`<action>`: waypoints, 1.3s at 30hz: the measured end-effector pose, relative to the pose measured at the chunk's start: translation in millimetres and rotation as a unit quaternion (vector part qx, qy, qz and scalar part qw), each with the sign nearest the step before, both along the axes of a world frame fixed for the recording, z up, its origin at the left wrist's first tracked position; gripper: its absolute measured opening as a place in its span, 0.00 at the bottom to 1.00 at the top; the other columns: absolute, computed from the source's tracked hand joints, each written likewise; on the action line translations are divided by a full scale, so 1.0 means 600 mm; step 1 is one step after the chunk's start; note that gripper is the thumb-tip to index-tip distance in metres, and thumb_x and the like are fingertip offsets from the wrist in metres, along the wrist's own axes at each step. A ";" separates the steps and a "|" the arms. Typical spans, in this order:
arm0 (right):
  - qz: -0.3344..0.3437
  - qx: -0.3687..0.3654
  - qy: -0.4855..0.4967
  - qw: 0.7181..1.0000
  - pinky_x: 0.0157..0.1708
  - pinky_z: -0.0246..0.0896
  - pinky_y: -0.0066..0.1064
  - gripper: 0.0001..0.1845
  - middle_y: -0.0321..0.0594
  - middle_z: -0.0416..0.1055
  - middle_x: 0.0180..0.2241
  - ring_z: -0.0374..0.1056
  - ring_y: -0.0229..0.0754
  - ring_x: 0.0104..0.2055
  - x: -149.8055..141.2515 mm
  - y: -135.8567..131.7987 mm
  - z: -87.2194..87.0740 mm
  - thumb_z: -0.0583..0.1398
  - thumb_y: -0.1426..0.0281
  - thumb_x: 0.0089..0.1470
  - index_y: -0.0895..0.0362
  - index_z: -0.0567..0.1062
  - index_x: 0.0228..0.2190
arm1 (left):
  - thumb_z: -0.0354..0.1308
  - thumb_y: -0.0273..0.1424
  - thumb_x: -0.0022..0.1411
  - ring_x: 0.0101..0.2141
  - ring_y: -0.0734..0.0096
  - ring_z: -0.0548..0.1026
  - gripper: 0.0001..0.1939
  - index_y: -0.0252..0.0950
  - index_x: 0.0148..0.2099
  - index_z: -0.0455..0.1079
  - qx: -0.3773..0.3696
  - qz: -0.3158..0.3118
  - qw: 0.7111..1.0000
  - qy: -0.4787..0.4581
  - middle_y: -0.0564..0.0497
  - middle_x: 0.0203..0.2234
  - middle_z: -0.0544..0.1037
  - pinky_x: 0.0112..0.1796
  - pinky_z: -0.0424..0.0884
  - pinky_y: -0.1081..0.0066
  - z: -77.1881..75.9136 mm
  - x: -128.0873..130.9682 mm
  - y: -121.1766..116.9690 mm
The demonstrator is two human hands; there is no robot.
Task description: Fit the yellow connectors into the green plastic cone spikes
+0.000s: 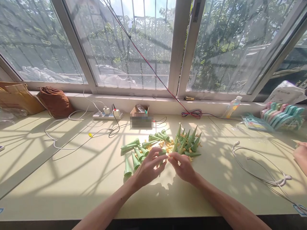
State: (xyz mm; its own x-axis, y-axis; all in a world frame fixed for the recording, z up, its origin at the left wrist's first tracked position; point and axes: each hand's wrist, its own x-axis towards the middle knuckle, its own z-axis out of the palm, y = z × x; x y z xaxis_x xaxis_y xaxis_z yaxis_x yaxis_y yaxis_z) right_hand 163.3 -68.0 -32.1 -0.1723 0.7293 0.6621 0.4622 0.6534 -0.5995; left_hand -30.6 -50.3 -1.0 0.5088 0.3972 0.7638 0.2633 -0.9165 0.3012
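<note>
Green cone (162,153): near the middle of the pale table (79,185), at the left hand (151,164), with its wide end facing up. The left hand's fingers are curled around this cone. Right hand (182,164): thumb and forefinger pinched together, their tips meeting the left fingertips; whether a small part lies between them is too hidden to tell. Just beyond the hands, small yellow pieces (169,147) form a loose heap. To its left, loose green cones (135,161) lie or stand about; to its right, clustered cones (191,138) point mostly upward, with yellow pieces at some bases.

Farther out, a small open box (139,110) is at the far side, with a power strip (107,115) to its left and a brown drawstring bag (55,101) beyond that. Far right: a bottle (232,108) of yellow-orange liquid and a row of pastel-coloured items (283,115). Nearer on the right, a pale coiled cable (260,179) lies beside another person's hand (301,157) at the edge of view.
</note>
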 end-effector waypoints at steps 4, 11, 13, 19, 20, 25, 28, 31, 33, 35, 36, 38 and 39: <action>0.001 -0.002 -0.005 1.000 0.22 0.50 0.23 0.10 0.28 0.54 0.18 0.49 0.32 0.20 0.001 -0.001 0.000 0.55 0.68 0.64 0.56 0.73 0.31 | 0.58 0.19 0.63 0.33 0.75 0.73 0.15 0.39 0.50 0.70 0.003 0.002 1.000 0.001 0.47 0.42 0.66 0.32 0.78 0.71 -0.001 -0.001 -0.001; 0.008 -0.005 -0.007 1.000 0.22 0.49 0.23 0.10 0.28 0.51 0.19 0.47 0.32 0.20 0.000 -0.001 0.002 0.54 0.69 0.64 0.56 0.72 0.31 | 0.58 0.18 0.62 0.31 0.77 0.71 0.16 0.38 0.50 0.70 0.007 0.008 1.000 0.001 0.47 0.43 0.66 0.30 0.76 0.72 -0.006 -0.002 -0.001; 0.010 -0.011 -0.009 1.000 0.22 0.48 0.23 0.10 0.28 0.50 0.19 0.47 0.32 0.20 0.001 -0.001 0.002 0.54 0.69 0.64 0.56 0.72 0.31 | 0.58 0.17 0.62 0.31 0.77 0.71 0.17 0.39 0.51 0.70 0.012 0.008 1.000 0.000 0.47 0.44 0.66 0.31 0.76 0.71 -0.007 -0.002 -0.001; 0.016 -0.017 -0.006 1.000 0.22 0.46 0.24 0.11 0.27 0.48 0.19 0.46 0.32 0.20 0.000 -0.003 0.003 0.54 0.69 0.64 0.56 0.71 0.30 | 0.58 0.18 0.62 0.32 0.76 0.71 0.17 0.39 0.51 0.69 0.024 0.011 1.000 0.000 0.47 0.44 0.66 0.31 0.76 0.71 -0.009 -0.001 0.001; 0.017 -0.018 -0.005 1.000 0.22 0.46 0.24 0.11 0.27 0.48 0.19 0.46 0.32 0.20 0.000 -0.003 0.003 0.54 0.69 0.64 0.56 0.71 0.30 | 0.57 0.18 0.62 0.32 0.76 0.71 0.17 0.39 0.51 0.69 0.025 0.012 1.000 0.001 0.47 0.43 0.66 0.31 0.76 0.70 -0.010 -0.001 0.002; 0.029 -0.023 -0.005 0.999 0.22 0.46 0.24 0.12 0.28 0.48 0.19 0.45 0.32 0.21 0.000 -0.002 0.006 0.53 0.69 0.64 0.56 0.70 0.29 | 0.57 0.19 0.63 0.34 0.73 0.73 0.17 0.40 0.51 0.70 0.029 0.019 0.999 0.003 0.46 0.44 0.67 0.31 0.76 0.70 -0.011 -0.001 0.002; 0.031 -0.022 -0.009 0.999 0.21 0.46 0.24 0.12 0.28 0.48 0.19 0.45 0.33 0.21 0.000 -0.003 0.008 0.53 0.69 0.64 0.56 0.70 0.29 | 0.57 0.19 0.63 0.35 0.72 0.74 0.16 0.39 0.51 0.70 0.026 0.022 0.999 0.003 0.46 0.44 0.67 0.32 0.77 0.70 -0.011 -0.001 0.001; 0.024 -0.021 -0.012 0.999 0.21 0.47 0.24 0.13 0.28 0.48 0.19 0.45 0.33 0.20 0.000 -0.003 0.008 0.53 0.68 0.64 0.56 0.70 0.29 | 0.56 0.20 0.63 0.33 0.74 0.74 0.15 0.40 0.51 0.70 0.011 0.020 1.000 0.005 0.46 0.45 0.67 0.32 0.78 0.69 -0.008 -0.002 -0.001; 0.013 -0.019 -0.011 1.000 0.21 0.48 0.24 0.13 0.28 0.49 0.19 0.47 0.33 0.20 -0.001 -0.003 0.007 0.53 0.67 0.64 0.56 0.71 0.28 | 0.57 0.21 0.63 0.30 0.77 0.73 0.15 0.40 0.51 0.70 -0.010 0.013 1.000 0.004 0.46 0.45 0.67 0.30 0.77 0.71 -0.005 -0.001 -0.002; -0.003 -0.012 -0.007 1.000 0.21 0.49 0.24 0.13 0.28 0.51 0.18 0.49 0.33 0.20 -0.002 -0.002 0.005 0.54 0.67 0.64 0.56 0.72 0.29 | 0.57 0.21 0.63 0.27 0.80 0.72 0.15 0.39 0.51 0.70 -0.034 0.007 0.999 -0.006 0.45 0.45 0.67 0.28 0.77 0.72 -0.001 -0.001 -0.003; -0.013 -0.008 -0.003 1.000 0.21 0.50 0.24 0.13 0.28 0.53 0.18 0.50 0.33 0.19 -0.002 -0.002 0.004 0.54 0.67 0.64 0.56 0.73 0.29 | 0.57 0.21 0.64 0.26 0.81 0.72 0.15 0.39 0.51 0.70 -0.045 0.007 0.999 -0.015 0.46 0.45 0.67 0.28 0.77 0.72 0.001 -0.001 -0.003; -0.029 0.001 0.008 1.000 0.21 0.51 0.24 0.12 0.28 0.56 0.17 0.53 0.33 0.19 -0.003 -0.001 0.003 0.54 0.67 0.64 0.56 0.74 0.31 | 0.55 0.21 0.65 0.28 0.79 0.73 0.13 0.39 0.50 0.71 -0.063 0.015 0.997 -0.036 0.46 0.45 0.68 0.29 0.78 0.72 0.003 0.000 -0.003; -0.036 0.005 0.014 0.999 0.21 0.52 0.24 0.12 0.28 0.58 0.17 0.54 0.33 0.18 -0.003 -0.001 0.003 0.53 0.68 0.64 0.56 0.74 0.32 | 0.54 0.21 0.66 0.29 0.78 0.74 0.13 0.39 0.50 0.71 -0.069 0.020 0.996 -0.047 0.46 0.44 0.68 0.29 0.78 0.72 0.004 0.000 -0.002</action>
State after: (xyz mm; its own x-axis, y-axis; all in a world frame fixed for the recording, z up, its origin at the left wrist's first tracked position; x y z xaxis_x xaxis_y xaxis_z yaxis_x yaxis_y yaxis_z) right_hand 161.7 -68.5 -30.4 -0.1012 0.7321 0.6737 0.4921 0.6253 -0.6057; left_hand -30.6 -51.4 1.3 0.4185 0.5204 0.7444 0.2635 -0.8539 0.4488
